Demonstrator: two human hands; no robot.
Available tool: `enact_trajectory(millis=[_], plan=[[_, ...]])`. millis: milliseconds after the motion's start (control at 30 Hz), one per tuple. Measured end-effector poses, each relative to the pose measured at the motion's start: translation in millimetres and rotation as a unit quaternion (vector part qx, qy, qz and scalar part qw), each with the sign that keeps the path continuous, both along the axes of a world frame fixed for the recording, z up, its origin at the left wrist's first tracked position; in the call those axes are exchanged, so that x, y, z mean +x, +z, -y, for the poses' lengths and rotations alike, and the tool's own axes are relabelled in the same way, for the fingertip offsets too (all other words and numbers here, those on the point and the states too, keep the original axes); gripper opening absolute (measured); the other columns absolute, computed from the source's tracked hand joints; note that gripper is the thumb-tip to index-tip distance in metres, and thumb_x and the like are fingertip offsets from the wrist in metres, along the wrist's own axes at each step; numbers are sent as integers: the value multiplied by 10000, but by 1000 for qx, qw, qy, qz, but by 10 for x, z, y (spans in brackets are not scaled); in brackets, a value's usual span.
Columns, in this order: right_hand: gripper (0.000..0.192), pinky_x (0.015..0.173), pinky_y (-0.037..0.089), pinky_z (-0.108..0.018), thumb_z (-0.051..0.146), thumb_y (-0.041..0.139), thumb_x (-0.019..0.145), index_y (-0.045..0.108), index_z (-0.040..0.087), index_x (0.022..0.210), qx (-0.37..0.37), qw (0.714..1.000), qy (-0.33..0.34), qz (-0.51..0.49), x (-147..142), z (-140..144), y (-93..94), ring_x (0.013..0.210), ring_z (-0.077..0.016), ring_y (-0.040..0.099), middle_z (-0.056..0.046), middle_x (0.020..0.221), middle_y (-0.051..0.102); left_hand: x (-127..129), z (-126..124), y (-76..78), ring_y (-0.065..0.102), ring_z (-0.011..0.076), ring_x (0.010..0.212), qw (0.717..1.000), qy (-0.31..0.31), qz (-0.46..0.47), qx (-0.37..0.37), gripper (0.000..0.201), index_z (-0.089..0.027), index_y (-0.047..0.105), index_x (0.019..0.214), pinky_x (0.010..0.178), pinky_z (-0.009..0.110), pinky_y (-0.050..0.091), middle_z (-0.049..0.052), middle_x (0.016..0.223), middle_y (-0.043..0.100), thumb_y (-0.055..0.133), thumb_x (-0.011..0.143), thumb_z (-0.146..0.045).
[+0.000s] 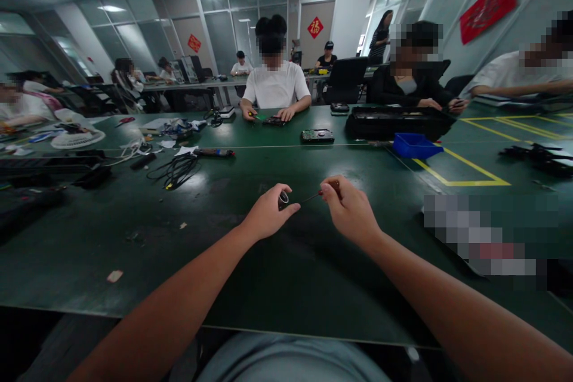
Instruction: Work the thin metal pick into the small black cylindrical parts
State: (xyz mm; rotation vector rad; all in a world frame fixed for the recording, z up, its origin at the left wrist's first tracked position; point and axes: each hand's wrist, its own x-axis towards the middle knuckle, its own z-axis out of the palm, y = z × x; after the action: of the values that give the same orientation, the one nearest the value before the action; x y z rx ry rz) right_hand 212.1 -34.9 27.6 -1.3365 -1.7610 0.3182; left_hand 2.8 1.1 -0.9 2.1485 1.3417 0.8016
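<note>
Over the green tabletop [268, 286], my left hand [264, 213] is closed around a small dark round part [283, 199] with a silvery rim, gripped between thumb and fingers. Most of that part is hidden by the hand. Facing it, my right hand [353, 210] is wrapped around the reddish-brown handle of a thin screwdriver [312, 196]. Its metal shaft points left, with the tip close to my left thumb. Whether the tip touches the round part I cannot tell.
Across the table a person [275, 86] handles a circuit board. Ahead lie a hard drive [317, 135], a blue bin [416, 145] and a long black housing [398, 123]. Black cable [179, 168], a screwdriver-like tool [215, 153] and a white fan [78, 139] lie left.
</note>
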Motion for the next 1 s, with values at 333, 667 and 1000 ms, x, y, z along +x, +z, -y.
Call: enact_trajectory(millis=[333,667,1000], plan=[[206,672,447,-345,365,435,976,581,226,937,0,1000,7,-10,-5,-16,-32,731,-219,646,-53,802,686,77,-46,-56,611,257,990,979,-64,-186,54,339,-260,651,1239,828,371,506,81,1068,642,544,937,-369],[213,675,452,-353,366,433,977,586,223,938,-13,1000,10,-9,-15,-13,-28,744,-224,649,-58,811,686,126,-60,-58,603,256,951,973,-27,-224,37,245,-248,687,1099,776,358,511,82,1057,614,546,924,-346],[230,663,446,-347,370,435,979,599,212,945,-15,1000,10,-7,6,-11,-18,729,-220,648,-58,809,693,45,-49,19,612,233,896,978,-20,-208,15,248,-238,719,1010,771,334,489,77,1006,656,515,933,-356]])
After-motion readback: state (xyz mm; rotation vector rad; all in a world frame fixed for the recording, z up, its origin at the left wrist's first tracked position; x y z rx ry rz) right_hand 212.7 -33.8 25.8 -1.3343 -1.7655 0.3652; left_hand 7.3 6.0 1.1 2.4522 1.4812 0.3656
